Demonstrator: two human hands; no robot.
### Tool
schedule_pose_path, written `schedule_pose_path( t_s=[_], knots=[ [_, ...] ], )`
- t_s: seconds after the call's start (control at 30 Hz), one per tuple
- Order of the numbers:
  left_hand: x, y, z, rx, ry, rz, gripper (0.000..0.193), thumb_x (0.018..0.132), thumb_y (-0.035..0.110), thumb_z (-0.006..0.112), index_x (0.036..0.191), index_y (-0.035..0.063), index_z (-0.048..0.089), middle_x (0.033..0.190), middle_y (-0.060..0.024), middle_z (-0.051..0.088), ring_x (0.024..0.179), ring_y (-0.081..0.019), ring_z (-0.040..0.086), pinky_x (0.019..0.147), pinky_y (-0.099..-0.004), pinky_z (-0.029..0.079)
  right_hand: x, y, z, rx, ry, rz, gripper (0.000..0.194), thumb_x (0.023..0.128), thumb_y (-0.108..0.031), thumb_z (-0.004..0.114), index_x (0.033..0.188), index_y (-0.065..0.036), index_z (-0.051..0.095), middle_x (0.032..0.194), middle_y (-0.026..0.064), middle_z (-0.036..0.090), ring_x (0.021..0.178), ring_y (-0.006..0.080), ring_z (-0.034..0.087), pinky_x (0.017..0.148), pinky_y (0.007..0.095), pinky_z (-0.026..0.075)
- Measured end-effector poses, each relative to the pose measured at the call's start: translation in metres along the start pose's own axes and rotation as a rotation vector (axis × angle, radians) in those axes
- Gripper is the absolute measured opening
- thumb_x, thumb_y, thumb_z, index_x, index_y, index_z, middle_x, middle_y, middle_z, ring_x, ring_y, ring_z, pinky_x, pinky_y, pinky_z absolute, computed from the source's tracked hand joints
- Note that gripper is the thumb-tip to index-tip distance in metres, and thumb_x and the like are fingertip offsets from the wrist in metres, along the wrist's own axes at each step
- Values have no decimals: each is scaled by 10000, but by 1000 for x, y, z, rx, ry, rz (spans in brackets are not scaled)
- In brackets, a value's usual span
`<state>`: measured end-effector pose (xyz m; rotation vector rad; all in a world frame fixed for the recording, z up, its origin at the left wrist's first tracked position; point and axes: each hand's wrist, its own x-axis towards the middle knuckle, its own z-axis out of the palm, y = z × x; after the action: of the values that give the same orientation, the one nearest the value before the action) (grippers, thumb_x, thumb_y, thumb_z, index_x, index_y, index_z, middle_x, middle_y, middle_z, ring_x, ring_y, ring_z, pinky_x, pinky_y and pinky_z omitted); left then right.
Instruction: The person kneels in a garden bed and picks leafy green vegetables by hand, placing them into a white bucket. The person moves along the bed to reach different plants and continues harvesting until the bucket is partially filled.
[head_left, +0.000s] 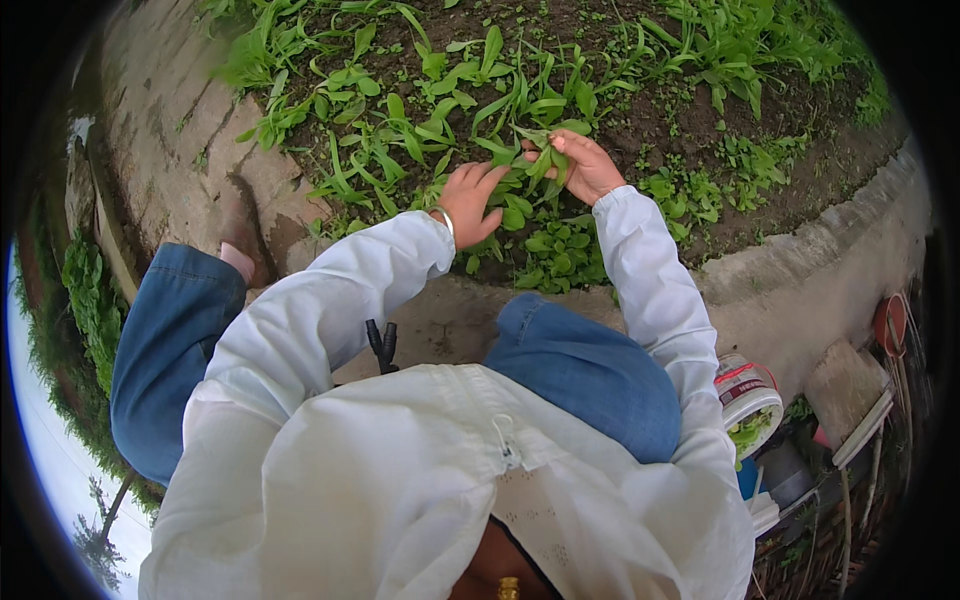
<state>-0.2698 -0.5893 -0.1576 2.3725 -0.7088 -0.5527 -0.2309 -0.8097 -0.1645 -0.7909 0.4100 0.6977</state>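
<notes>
My right hand (585, 166) pinches a small bunch of leafy greens (546, 163) between thumb and fingers, just above the plants of the bed. To its left, my left hand (471, 204), with a metal bangle (442, 217) at the wrist, reaches over low leaves. Its thumb stands apart from the fingers, and nothing shows in its grasp; the fingertips are against or just above the foliage. Below the hands grows a clump of round-leaved seedlings (559, 251). Longer-leaved green plants (397, 142) spread through the dark soil (600, 135) beyond.
A concrete edging (810, 240) borders the bed at the right. Near my right elbow stands a white plastic bucket (754, 405) with a red handle and green leaves inside. A red-brown scoop (890, 324) lies farther right. Cracked paving (180, 135) lies at the left, under my boot (244, 225).
</notes>
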Motion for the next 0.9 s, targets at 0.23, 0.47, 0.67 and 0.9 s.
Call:
schedule_pose_path(
  t_s=[0.23,0.47,0.67,0.9],
  knots=[
    [-31,21,-13,35,-73,159,640,683,107,601,1267,47,348,1201,-177,400,1126,-369,359,958,-451,299,6,-13,-6,-1014,8,-174,211,850,-121,491,1008,-1,563,934,125,612,754,134,577,650,285,462],
    [-61,-27,-20,-426,269,-545,513,770,133,564,1217,-44,385,1136,-202,491,1040,-332,482,904,-381,383,25,-11,36,-1160,-32,-24,225,768,-150,479,793,-16,658,762,94,627,708,190,570,693,290,440],
    [-30,-54,-9,-616,504,-550,616,734,140,587,1250,-76,329,1180,-233,494,1031,-340,511,899,-361,389,35,17,38,-948,-125,41,196,804,-230,618,769,-42,577,680,4,560,552,75,463,518,232,374],
    [-10,-2,-34,-274,201,-209,562,733,76,564,1249,-24,364,1139,-148,536,1110,-296,437,969,-379,306,6,6,5,-331,-1,-56,181,803,-221,644,774,-74,542,754,20,576,579,75,495,482,207,363]
  ],
)
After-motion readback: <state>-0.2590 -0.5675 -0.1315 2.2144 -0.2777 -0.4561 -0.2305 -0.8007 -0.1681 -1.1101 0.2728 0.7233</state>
